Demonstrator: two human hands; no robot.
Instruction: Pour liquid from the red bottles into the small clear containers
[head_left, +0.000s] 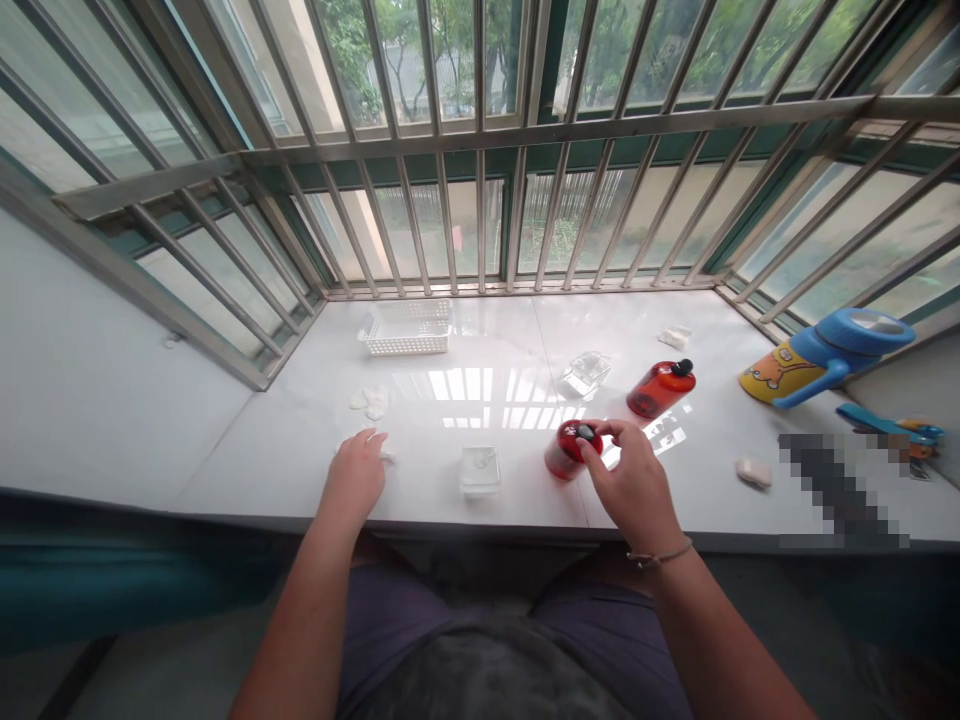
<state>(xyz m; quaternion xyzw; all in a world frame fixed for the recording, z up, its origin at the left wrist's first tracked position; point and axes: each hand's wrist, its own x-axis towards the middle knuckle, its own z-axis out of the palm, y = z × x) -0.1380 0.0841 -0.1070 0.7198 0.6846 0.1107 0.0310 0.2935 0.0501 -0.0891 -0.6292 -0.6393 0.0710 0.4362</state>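
Thumb and fingers of the right hand (pixel 636 478) are grasping the dark cap (pixel 586 433) of a red bottle (pixel 561 460), which is standing near the front edge of the white counter (pixel 517 340), right of the middle. A thin bracelet (pixel 660 554) is circling the right wrist. The left hand (pixel 357 474) is hovering or resting low at the counter's left part, its fingers loosely bent; a small white scrap (pixel 387 456) is showing beside the fingertips, and I cannot tell whether they are holding it.

Between the hands, a small clear box (pixel 480 480) is sitting near the edge. Beyond the left hand, flat white pieces (pixel 370 402) are lying together, and a white basket (pixel 405 346) is standing farther back. Behind the red bottle, a clear glass dish (pixel 587 374) is sitting, with a second bottle (pixel 654 391), also red, to its right. White tissue (pixel 675 337) is lying behind that. Farther right, a blue and yellow flask (pixel 814 360) is sitting, while a pale lump (pixel 753 473) is lying nearer the edge. Metal bars (pixel 480 220) are crossing the window behind.
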